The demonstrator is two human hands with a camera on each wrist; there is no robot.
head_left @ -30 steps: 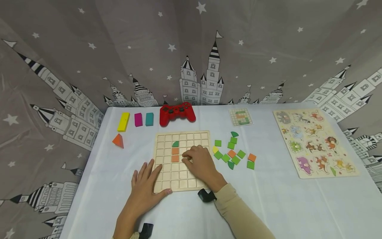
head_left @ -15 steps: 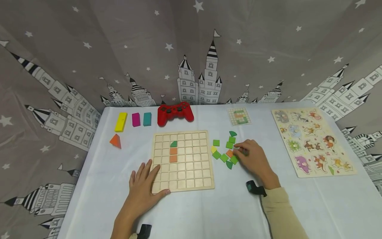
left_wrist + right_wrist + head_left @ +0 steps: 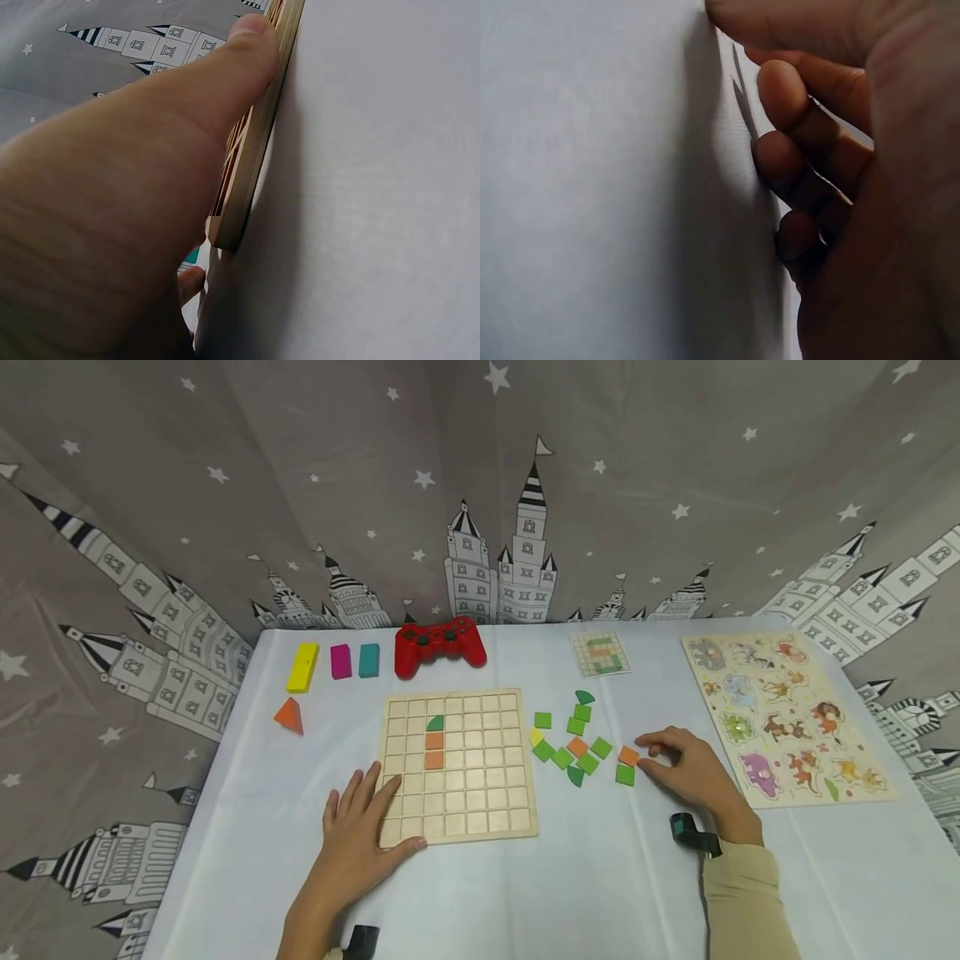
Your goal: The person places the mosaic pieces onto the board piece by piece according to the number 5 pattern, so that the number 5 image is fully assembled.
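A wooden grid board (image 3: 480,793) lies in the middle of the table in the head view. Its grid holds a green quarter-round tile (image 3: 436,723) with two orange square tiles (image 3: 434,750) below it. My left hand (image 3: 356,835) rests spread on the board's near left corner; in the left wrist view the thumb (image 3: 255,45) lies along the board's edge. To the right, my right hand (image 3: 690,768) has thumb and forefinger apart, fingertips right at the side of a loose orange tile (image 3: 628,756). That tile is out of sight in the right wrist view, where the other fingers (image 3: 784,94) curl loosely.
Several loose green tiles (image 3: 588,764), a yellow tile (image 3: 536,737) and another orange one lie right of the board. A pattern card (image 3: 601,653), red game controller (image 3: 440,647) and coloured blocks (image 3: 303,667) stand farther back. An animal puzzle board (image 3: 787,718) lies far right.
My right hand has moved from the board, across the loose tiles, to the outer orange tile at the right. The left hand stays on the board's corner.
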